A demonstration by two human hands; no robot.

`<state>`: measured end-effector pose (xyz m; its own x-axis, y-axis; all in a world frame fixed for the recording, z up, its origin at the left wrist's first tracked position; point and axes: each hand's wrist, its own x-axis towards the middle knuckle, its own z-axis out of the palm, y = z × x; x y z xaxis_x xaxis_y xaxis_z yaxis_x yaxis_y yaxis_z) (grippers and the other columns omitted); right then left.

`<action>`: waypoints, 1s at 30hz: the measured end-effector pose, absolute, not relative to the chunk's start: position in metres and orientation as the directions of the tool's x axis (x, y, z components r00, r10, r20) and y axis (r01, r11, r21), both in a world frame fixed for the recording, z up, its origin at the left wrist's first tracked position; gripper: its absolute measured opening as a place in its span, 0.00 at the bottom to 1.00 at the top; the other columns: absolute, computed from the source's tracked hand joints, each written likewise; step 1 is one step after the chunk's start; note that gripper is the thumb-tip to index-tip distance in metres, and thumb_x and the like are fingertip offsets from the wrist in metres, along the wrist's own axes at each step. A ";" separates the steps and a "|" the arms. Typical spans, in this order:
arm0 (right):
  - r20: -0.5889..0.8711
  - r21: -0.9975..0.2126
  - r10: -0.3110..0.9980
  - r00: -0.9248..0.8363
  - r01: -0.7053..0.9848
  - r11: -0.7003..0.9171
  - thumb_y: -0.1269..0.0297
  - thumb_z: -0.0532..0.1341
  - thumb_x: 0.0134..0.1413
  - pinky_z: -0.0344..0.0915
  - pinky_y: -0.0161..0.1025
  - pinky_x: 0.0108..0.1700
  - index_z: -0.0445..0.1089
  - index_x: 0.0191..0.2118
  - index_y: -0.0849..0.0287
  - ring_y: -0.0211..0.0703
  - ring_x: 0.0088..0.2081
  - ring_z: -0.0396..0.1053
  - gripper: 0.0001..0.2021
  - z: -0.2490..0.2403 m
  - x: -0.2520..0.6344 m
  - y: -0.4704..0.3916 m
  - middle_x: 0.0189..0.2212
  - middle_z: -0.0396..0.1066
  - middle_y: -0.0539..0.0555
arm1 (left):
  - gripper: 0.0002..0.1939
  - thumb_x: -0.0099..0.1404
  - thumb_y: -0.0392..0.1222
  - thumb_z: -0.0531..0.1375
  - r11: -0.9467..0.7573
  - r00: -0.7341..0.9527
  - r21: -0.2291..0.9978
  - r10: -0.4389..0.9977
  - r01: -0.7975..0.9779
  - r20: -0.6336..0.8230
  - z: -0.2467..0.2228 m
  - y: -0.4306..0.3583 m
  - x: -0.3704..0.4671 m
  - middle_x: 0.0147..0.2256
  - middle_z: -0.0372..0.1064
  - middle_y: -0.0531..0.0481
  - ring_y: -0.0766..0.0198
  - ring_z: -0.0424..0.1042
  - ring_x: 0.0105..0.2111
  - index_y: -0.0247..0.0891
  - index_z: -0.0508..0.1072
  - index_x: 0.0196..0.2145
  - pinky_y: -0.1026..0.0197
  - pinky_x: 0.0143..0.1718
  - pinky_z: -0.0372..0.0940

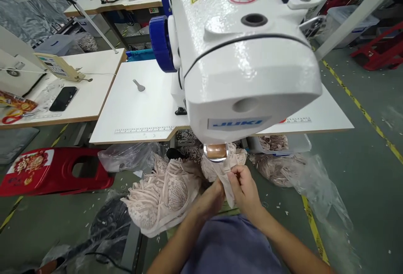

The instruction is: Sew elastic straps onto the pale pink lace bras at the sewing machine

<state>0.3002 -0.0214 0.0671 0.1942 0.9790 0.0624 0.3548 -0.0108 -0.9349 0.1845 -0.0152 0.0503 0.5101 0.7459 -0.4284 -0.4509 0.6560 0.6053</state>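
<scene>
A white JUKI sewing machine [248,85] fills the upper middle of the head view, its head jutting toward me. Below its front end, a beige lace bra [231,158] hangs partly behind a round metal-rimmed part [216,152]. My right hand [247,188] pinches the bra's band between thumb and fingers. Close beside it, my left hand [212,198] is closed on the same strip of fabric, its fingertips mostly hidden. Left of my hands lies a pile of beige lace bras [166,194]. The needle area is hidden by the machine head.
The white machine table [145,106] carries a small grey tool [139,85] and a printed ruler. A red stool [59,171] stands at left. A clear plastic bin [296,143] and bagged beige pieces [280,169] sit at right. A phone [63,98] lies on the neighbouring table.
</scene>
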 end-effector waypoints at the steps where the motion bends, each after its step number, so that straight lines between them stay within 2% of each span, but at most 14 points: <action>1: 0.105 -0.929 0.974 0.203 0.368 0.024 0.56 0.53 0.65 0.66 0.38 0.31 0.61 0.36 0.54 0.42 0.29 0.68 0.09 0.065 0.294 -0.025 0.29 0.68 0.51 | 0.32 0.48 0.66 0.70 0.637 0.477 0.606 0.766 -0.476 -0.431 0.053 -0.015 0.191 0.44 0.75 0.40 0.47 0.71 0.50 0.38 0.79 0.42 0.49 0.50 0.68; 5: 0.155 -0.931 0.956 0.249 0.361 0.057 0.59 0.53 0.66 0.68 0.38 0.31 0.62 0.36 0.54 0.43 0.31 0.71 0.07 0.054 0.283 -0.033 0.30 0.71 0.53 | 0.26 0.54 0.61 0.69 0.509 0.209 0.632 0.847 -0.584 -0.489 0.060 -0.022 0.205 0.39 0.76 0.44 0.53 0.74 0.44 0.37 0.78 0.41 0.54 0.50 0.67; 8: 0.153 -0.905 0.974 0.166 0.419 0.071 0.61 0.54 0.66 0.68 0.37 0.29 0.64 0.35 0.54 0.42 0.28 0.70 0.08 0.052 0.294 -0.034 0.28 0.70 0.51 | 0.26 0.59 0.63 0.65 0.445 0.104 0.767 0.886 -0.462 -0.452 0.062 -0.026 0.198 0.37 0.76 0.46 0.57 0.74 0.41 0.37 0.78 0.41 0.58 0.47 0.66; 9: 0.195 -0.877 0.972 0.128 0.467 0.114 0.60 0.56 0.65 0.69 0.38 0.32 0.66 0.35 0.55 0.43 0.30 0.71 0.07 0.055 0.302 -0.033 0.29 0.70 0.52 | 0.26 0.60 0.64 0.63 0.447 0.131 0.814 0.893 -0.370 -0.431 0.064 -0.025 0.192 0.35 0.76 0.47 0.58 0.73 0.39 0.36 0.78 0.39 0.59 0.45 0.66; 11: 0.311 -0.792 0.950 0.011 0.556 0.253 0.58 0.59 0.63 0.70 0.43 0.41 0.69 0.40 0.56 0.49 0.40 0.72 0.08 0.063 0.319 -0.027 0.37 0.72 0.57 | 0.27 0.61 0.65 0.61 0.471 0.258 0.861 0.871 -0.194 -0.418 0.069 -0.022 0.177 0.27 0.73 0.48 0.61 0.72 0.31 0.35 0.76 0.29 0.62 0.37 0.66; 13: 0.320 -0.734 0.919 -0.228 0.553 0.393 0.56 0.60 0.61 0.68 0.46 0.47 0.69 0.46 0.56 0.52 0.47 0.70 0.12 0.076 0.335 -0.019 0.44 0.72 0.60 | 0.28 0.59 0.65 0.63 0.508 0.398 0.855 0.809 -0.103 -0.433 0.077 -0.017 0.162 0.18 0.65 0.52 0.66 0.65 0.20 0.35 0.71 0.20 0.64 0.26 0.61; 14: 0.245 -0.737 0.891 -0.381 0.524 0.427 0.56 0.60 0.62 0.68 0.44 0.45 0.69 0.46 0.57 0.51 0.45 0.71 0.12 0.083 0.340 -0.014 0.42 0.73 0.59 | 0.28 0.58 0.64 0.64 0.523 0.452 0.849 0.777 -0.078 -0.437 0.082 -0.014 0.155 0.15 0.61 0.54 0.68 0.60 0.17 0.36 0.69 0.17 0.65 0.22 0.57; 16: 0.043 -0.768 0.788 -0.615 0.484 0.420 0.60 0.58 0.63 0.65 0.38 0.35 0.69 0.42 0.56 0.44 0.34 0.71 0.07 0.095 0.346 -0.007 0.33 0.73 0.54 | 0.27 0.58 0.62 0.65 0.516 0.536 0.856 0.721 0.006 -0.439 0.092 -0.010 0.145 0.14 0.57 0.56 0.71 0.53 0.16 0.36 0.69 0.18 0.66 0.19 0.50; 18: -0.087 -0.791 0.724 -0.684 0.489 0.368 0.63 0.60 0.59 0.58 0.35 0.28 0.67 0.38 0.56 0.40 0.26 0.66 0.04 0.104 0.346 -0.003 0.27 0.69 0.49 | 0.23 0.60 0.60 0.64 0.470 0.603 0.878 0.677 0.087 -0.422 0.100 -0.006 0.139 0.18 0.60 0.55 0.69 0.55 0.19 0.35 0.73 0.23 0.66 0.22 0.50; 20: -0.138 -0.828 0.720 -0.680 0.479 0.293 0.64 0.63 0.54 0.55 0.34 0.26 0.66 0.37 0.56 0.38 0.25 0.63 0.06 0.108 0.342 -0.004 0.25 0.67 0.47 | 0.21 0.62 0.59 0.62 0.424 0.640 0.896 0.653 0.134 -0.405 0.105 -0.004 0.136 0.23 0.63 0.53 0.66 0.59 0.24 0.35 0.76 0.30 0.65 0.26 0.52; 23: -0.173 -0.888 0.786 -0.593 0.440 0.137 0.63 0.60 0.56 0.54 0.33 0.24 0.65 0.36 0.55 0.37 0.23 0.61 0.04 0.104 0.338 -0.007 0.24 0.66 0.47 | 0.19 0.63 0.56 0.61 0.392 0.601 0.902 0.681 0.183 -0.418 0.108 -0.002 0.133 0.24 0.62 0.53 0.65 0.59 0.26 0.36 0.75 0.28 0.64 0.28 0.53; 26: -0.125 -0.895 0.929 -0.349 0.444 0.046 0.63 0.57 0.55 0.55 0.33 0.23 0.63 0.32 0.55 0.36 0.22 0.60 0.03 0.094 0.340 -0.012 0.24 0.66 0.47 | 0.16 0.63 0.54 0.62 0.416 0.499 0.893 0.744 0.174 -0.444 0.106 -0.001 0.130 0.24 0.64 0.53 0.66 0.59 0.25 0.36 0.75 0.31 0.64 0.27 0.54; 28: -0.048 -0.876 0.990 -0.134 0.483 0.023 0.63 0.56 0.54 0.55 0.33 0.23 0.63 0.31 0.54 0.37 0.21 0.59 0.03 0.088 0.344 -0.014 0.22 0.65 0.47 | 0.17 0.62 0.55 0.64 0.472 0.414 0.878 0.786 0.080 -0.460 0.103 0.000 0.128 0.27 0.71 0.51 0.67 0.60 0.24 0.36 0.74 0.38 0.65 0.27 0.55; 30: 0.066 -0.840 0.998 0.002 0.540 0.054 0.63 0.54 0.58 0.59 0.35 0.25 0.66 0.31 0.54 0.38 0.21 0.61 0.06 0.086 0.347 -0.015 0.22 0.66 0.48 | 0.21 0.60 0.56 0.66 0.511 0.328 0.858 0.821 -0.055 -0.467 0.100 0.001 0.128 0.29 0.75 0.49 0.69 0.59 0.21 0.36 0.72 0.39 0.66 0.24 0.54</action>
